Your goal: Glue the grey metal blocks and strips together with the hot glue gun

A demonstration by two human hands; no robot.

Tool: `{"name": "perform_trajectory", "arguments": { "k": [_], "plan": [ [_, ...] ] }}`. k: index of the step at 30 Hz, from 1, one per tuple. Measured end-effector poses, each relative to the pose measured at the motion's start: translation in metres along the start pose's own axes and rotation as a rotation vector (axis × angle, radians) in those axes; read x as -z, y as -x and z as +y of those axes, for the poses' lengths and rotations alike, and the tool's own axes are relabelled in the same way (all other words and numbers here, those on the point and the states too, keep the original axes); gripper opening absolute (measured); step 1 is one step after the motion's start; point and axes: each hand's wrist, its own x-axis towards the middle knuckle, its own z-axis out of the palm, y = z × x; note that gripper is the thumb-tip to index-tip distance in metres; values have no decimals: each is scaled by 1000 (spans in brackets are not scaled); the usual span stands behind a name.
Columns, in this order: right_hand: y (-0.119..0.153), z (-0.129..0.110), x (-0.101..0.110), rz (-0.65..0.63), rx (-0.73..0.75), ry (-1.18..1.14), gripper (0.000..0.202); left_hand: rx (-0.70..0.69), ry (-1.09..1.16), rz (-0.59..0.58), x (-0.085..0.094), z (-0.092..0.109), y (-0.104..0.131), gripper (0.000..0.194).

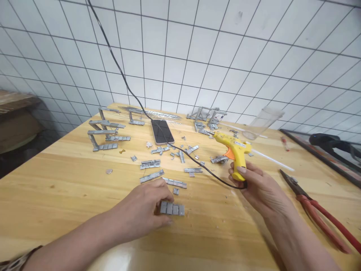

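Note:
My right hand is closed on the handle of a yellow glue gun with an orange trigger, its nozzle pointing up and left. A white glue stick sticks out of its back. My left hand curls its thumb and fingers around the left end of a short grey segmented strip near the table's front. Just beyond that strip lie a small grey square and a longer grey strip. Several more grey strips, such as one pair, lie farther back.
A phone lies at the back, crossed by a black cable. Grey bracket-shaped assemblies stand at the left and back. Red-handled pliers, a clear plastic cup and a black-edged panel are at the right.

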Motion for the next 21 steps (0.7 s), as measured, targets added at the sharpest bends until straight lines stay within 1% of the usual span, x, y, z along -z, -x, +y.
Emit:
{"name": "perform_trajectory", "arguments": {
  "k": [3,5,8,9,11,13,15,17,19,21],
  "plan": [
    [8,-2,4,-146,3,-81,21,22,13,-5,0,1,0,15],
    [12,-4,6,-214,22,-105,17,25,28,-9,0,1,-1,15],
    [16,-10,6,-334,49,3,25,11,38,-4,0,0,-2,13],
    [17,-12,6,-389,58,62,25,7,39,-1,-1,0,-2,13],
    [20,-17,8,-484,90,162,17,0,38,-3,-1,-1,-2,13],
    [24,-19,11,-531,126,217,15,-2,41,-7,-1,-1,-1,14],
    [28,-18,17,-547,141,272,19,0,51,-6,-2,-1,0,15],
    [33,-17,22,-561,116,356,24,6,62,-1,-2,-1,0,17],
    [35,-16,25,-588,72,457,22,17,65,-4,-2,-1,0,18],
    [36,-17,25,-650,55,576,17,22,62,-7,-3,-1,0,18]
  ]
}}
